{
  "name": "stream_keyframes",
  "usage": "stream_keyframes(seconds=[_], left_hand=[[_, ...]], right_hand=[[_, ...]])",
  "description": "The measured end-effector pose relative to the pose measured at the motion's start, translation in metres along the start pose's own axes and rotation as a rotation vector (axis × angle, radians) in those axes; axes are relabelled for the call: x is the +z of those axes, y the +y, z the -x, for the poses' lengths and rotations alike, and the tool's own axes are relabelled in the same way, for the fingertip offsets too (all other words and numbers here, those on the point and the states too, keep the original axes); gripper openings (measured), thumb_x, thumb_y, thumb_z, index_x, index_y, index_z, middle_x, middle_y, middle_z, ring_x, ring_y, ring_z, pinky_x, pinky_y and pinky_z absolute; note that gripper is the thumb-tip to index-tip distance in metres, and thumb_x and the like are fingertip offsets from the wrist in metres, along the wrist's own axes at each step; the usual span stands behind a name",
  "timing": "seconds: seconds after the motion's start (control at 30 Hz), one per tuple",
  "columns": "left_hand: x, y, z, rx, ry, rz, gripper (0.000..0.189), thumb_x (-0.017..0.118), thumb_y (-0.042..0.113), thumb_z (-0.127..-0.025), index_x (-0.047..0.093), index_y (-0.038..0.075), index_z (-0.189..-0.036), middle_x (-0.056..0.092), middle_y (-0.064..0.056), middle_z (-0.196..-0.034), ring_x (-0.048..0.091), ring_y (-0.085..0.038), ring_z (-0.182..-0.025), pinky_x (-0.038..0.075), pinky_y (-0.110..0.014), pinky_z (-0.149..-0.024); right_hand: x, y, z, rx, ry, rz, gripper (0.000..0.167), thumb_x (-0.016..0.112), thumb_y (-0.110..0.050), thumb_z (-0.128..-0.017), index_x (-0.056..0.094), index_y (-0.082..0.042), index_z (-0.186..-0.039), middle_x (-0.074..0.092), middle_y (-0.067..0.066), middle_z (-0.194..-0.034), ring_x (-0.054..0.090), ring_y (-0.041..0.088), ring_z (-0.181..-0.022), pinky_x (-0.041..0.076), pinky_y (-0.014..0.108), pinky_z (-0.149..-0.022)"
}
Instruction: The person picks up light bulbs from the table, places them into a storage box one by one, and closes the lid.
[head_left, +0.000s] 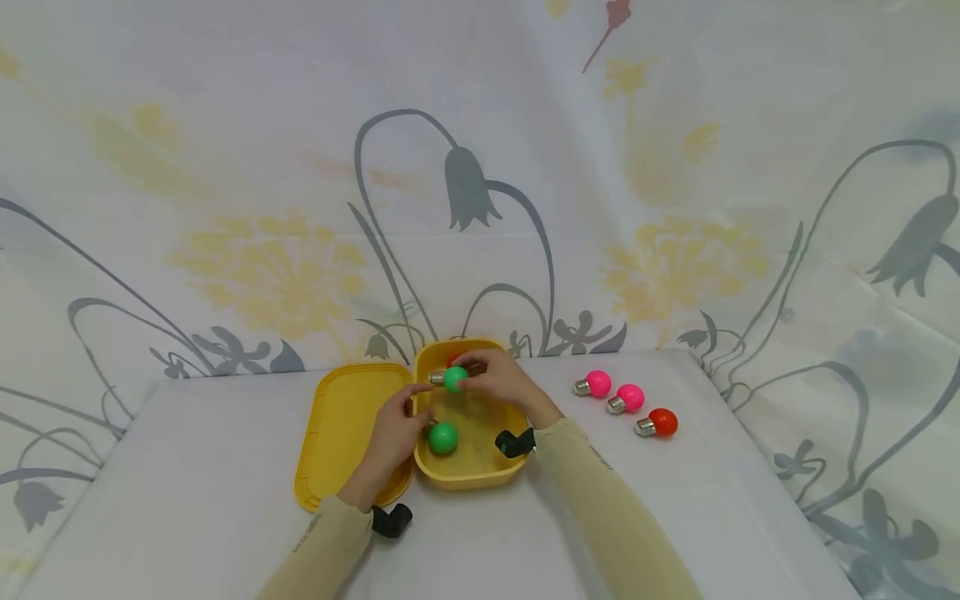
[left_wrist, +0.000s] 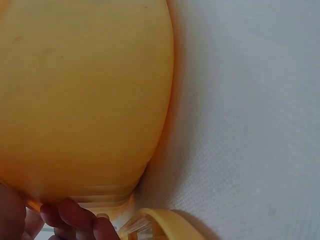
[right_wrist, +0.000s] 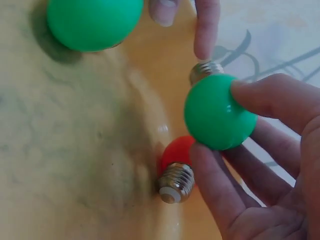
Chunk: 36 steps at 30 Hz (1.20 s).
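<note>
My right hand [head_left: 495, 379] pinches a green light bulb [head_left: 455, 379] by its round globe above the yellow box [head_left: 472, 481]. The bulb's metal screw base [right_wrist: 204, 71] faces my left hand. Over the box's left wall, my left hand [head_left: 393, 429] reaches with its index fingertip at that base; whether it touches cannot be told. Its other fingers [left_wrist: 75, 217] are beside the box's outer wall in the left wrist view. A second green bulb [head_left: 443, 438] lies inside the box at the left. Behind the held bulb, a red bulb [right_wrist: 177, 170] lies at the box's far wall.
A yellow lid [head_left: 348, 417] lies flat on the white-covered table [head_left: 187, 483], left of the box. To the right lie two pink bulbs [head_left: 598, 383] and a red-orange bulb [head_left: 663, 422] in a slanting row. A patterned cloth [head_left: 480, 275] hangs behind.
</note>
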<state>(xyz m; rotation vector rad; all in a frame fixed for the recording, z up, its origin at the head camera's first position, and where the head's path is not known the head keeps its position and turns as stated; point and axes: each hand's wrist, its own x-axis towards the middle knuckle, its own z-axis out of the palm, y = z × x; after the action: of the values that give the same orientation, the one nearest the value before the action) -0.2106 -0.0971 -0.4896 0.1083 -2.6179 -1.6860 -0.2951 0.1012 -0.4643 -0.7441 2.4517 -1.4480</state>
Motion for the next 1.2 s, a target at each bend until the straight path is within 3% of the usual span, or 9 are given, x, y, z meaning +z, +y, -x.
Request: stream_keyframes(seconds=[0.27,0.5,0.8,1.2], left_hand=[[-0.0005,0.0010,0.0002,-0.004,-0.004,0.011,0.035,0.067,0.008,-0.093,0.065,0.012,-0.127,0.038,-0.007,-0.081,0.042,-0.024,-0.082,0.032,-0.034,-0.069],[0.0000,-0.0011,0.0015,0.004,-0.005,0.002,0.035,0.065,0.007,-0.094,0.064,0.010,-0.128,0.049,-0.013,-0.102,0.044,-0.028,-0.097,0.035,-0.039,-0.079],[-0.0011,-0.0015,0.0002,0.002,-0.010,0.001,0.035,0.066,0.010,-0.094,0.064,0.011,-0.129,0.052,-0.014,-0.110,0.045,-0.030,-0.100,0.037,-0.040,-0.084],[-0.0027,0.0004,0.0009,0.014,-0.024,-0.022,0.036,0.064,0.008,-0.094,0.063,0.010,-0.130,0.040,-0.007,-0.085,0.043,-0.025,-0.088,0.033,-0.036,-0.073]], right_hand=[[0.0023,0.0021,-0.0013,0.000,-0.022,0.093,0.029,0.078,-0.013,-0.084,0.072,-0.006,-0.111,0.069,0.005,-0.109,0.065,0.020,-0.096,0.051,0.034,-0.089],[0.0040,0.0040,-0.0013,-0.014,-0.077,0.166,0.028,0.078,-0.012,-0.085,0.073,-0.008,-0.112,0.070,0.002,-0.110,0.063,0.018,-0.101,0.049,0.034,-0.093],[0.0048,-0.0006,-0.0004,0.006,-0.123,0.220,0.031,0.080,-0.014,-0.084,0.073,-0.010,-0.114,0.070,0.002,-0.111,0.062,0.018,-0.103,0.048,0.035,-0.096],[0.0062,-0.0047,0.0016,0.006,-0.164,0.252,0.033,0.081,-0.011,-0.082,0.073,-0.008,-0.114,0.071,0.003,-0.110,0.063,0.020,-0.105,0.047,0.034,-0.097]])
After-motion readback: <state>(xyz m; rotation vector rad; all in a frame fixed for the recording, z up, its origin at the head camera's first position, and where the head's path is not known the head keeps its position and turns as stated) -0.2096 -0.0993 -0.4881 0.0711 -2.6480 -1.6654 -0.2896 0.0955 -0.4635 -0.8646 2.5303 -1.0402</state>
